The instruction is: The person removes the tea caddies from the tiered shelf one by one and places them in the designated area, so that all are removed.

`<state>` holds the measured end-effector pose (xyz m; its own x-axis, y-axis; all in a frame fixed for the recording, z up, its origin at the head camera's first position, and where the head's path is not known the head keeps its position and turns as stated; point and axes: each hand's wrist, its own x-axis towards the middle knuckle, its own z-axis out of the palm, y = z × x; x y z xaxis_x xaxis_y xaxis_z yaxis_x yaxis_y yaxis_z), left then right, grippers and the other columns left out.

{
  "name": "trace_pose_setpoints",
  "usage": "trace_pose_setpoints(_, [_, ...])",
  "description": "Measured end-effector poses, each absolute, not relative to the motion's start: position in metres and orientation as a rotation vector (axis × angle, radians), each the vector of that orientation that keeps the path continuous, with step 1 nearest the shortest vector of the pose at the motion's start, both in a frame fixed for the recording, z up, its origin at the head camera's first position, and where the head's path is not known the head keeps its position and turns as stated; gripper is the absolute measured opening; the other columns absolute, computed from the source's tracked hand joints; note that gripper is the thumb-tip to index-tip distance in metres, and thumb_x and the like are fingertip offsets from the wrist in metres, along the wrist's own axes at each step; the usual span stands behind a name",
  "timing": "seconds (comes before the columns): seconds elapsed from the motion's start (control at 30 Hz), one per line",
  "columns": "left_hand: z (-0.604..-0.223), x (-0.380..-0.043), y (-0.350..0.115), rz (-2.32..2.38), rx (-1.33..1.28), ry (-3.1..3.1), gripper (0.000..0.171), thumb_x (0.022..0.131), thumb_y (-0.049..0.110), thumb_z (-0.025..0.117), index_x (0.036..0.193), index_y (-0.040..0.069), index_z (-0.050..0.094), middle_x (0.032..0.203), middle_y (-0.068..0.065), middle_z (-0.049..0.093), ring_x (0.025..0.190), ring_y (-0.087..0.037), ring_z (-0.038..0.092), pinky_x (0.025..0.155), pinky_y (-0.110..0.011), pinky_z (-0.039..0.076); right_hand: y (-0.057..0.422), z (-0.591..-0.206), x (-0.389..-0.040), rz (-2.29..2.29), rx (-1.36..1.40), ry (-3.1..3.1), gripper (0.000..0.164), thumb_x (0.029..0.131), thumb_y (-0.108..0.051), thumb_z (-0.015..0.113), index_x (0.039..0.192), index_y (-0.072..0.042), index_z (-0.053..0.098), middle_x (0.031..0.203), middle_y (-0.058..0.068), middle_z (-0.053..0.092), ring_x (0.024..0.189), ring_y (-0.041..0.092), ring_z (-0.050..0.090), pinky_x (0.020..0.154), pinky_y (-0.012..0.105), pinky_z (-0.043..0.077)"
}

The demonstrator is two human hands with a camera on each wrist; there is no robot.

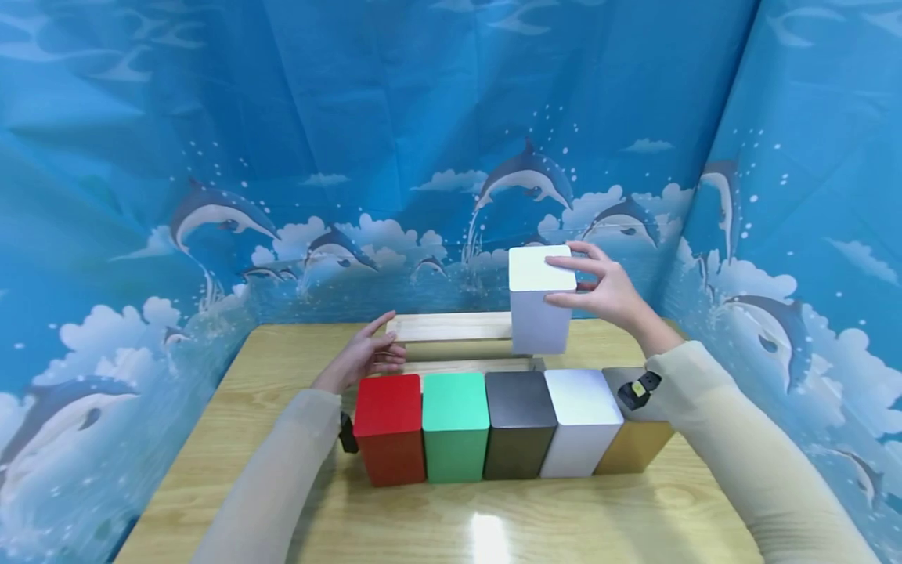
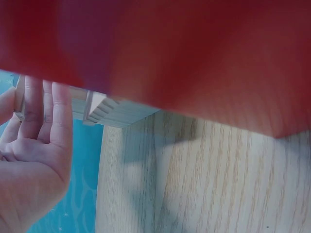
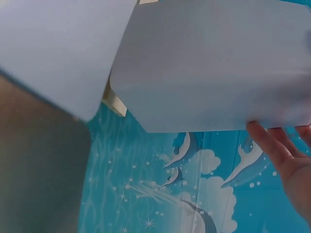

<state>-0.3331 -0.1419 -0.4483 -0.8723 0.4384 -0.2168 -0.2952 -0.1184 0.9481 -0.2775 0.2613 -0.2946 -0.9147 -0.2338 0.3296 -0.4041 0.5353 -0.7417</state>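
Observation:
A tall white box with rounded corners (image 1: 539, 321) is gripped from its right side by my right hand (image 1: 599, 286), with some fingers lying over its top. In the right wrist view, fingertips touch the edge of this white box (image 3: 209, 73). It stands in front of the right end of a pale wooden rack (image 1: 451, 327); whether it touches the rack cannot be told. Beside the rack's left end is my left hand (image 1: 362, 354), fingers loosely extended and touching the wood. The left wrist view shows that hand (image 2: 41, 141) palm toward the camera, fingers mostly straight.
Nearer me stands a row of similar boxes: red (image 1: 390, 431), green (image 1: 456, 427), black (image 1: 520, 424), white (image 1: 581, 423) and gold with a greyish top (image 1: 634, 446). They are on a wooden table (image 1: 395, 525). A blue dolphin-print curtain (image 1: 395, 117) surrounds the table's back and sides.

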Motion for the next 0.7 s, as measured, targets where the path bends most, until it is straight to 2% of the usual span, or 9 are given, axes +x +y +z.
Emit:
trace_pose_setpoints(0.17, [-0.458,-0.338,-0.142,2.059,0.123,1.711,0.055,0.098,0.021,0.049,0.146,0.033,0.026,0.096,-0.017,0.067,0.085,-0.026,0.067,0.086,-0.046,0.049,0.275,-0.298,-0.278,1.301,0.501,-2.539,0.056,0.075,-0.023,0.079,0.127,-0.014,0.059,0.148,0.004,0.026,0.117,0.035,0.047,0.088,0.05,0.048])
trace_pose_setpoints(0.27, [-0.461,-0.338,-0.142,2.061,0.129,1.725,0.054,0.097,0.022,0.05,0.146,0.033,0.027,0.1,-0.02,0.066,0.082,-0.024,0.067,0.084,-0.045,0.05,0.283,-0.299,-0.278,1.282,0.47,-2.532,0.057,0.075,-0.025,0.079,0.127,-0.014,0.059,0.148,0.003,0.027,0.121,0.034,0.042,0.09,0.051,0.046])
trace_pose_setpoints(0.43, [-0.46,-0.339,-0.142,2.057,0.14,1.732,0.054,0.098,0.023,0.049,0.146,0.033,0.027,0.096,-0.017,0.067,0.081,-0.023,0.067,0.082,-0.043,0.052,0.296,-0.297,-0.274,1.267,0.406,-2.531,0.057,0.075,-0.028,0.079,0.127,-0.015,0.059,0.148,-0.001,0.027,0.12,0.032,0.044,0.091,0.05,0.045])
trace_pose_setpoints(0.57, [-0.459,-0.34,-0.142,2.059,0.137,1.74,0.055,0.097,0.023,0.049,0.146,0.033,0.026,0.101,-0.021,0.065,0.081,-0.024,0.067,0.08,-0.042,0.053,0.304,-0.297,-0.271,1.244,0.378,-2.528,0.057,0.075,-0.027,0.079,0.127,-0.015,0.059,0.148,0.0,0.027,0.12,0.033,0.043,0.092,0.052,0.044])
trace_pose_setpoints(0.7, [-0.459,-0.339,-0.142,2.045,0.145,1.755,0.056,0.098,0.023,0.049,0.147,0.032,0.024,0.103,-0.022,0.065,0.082,-0.024,0.067,0.08,-0.041,0.053,0.314,-0.301,-0.27,1.207,0.351,-2.532,0.056,0.075,-0.024,0.079,0.127,-0.014,0.059,0.148,-0.001,0.027,0.121,0.032,0.042,0.092,0.048,0.045])
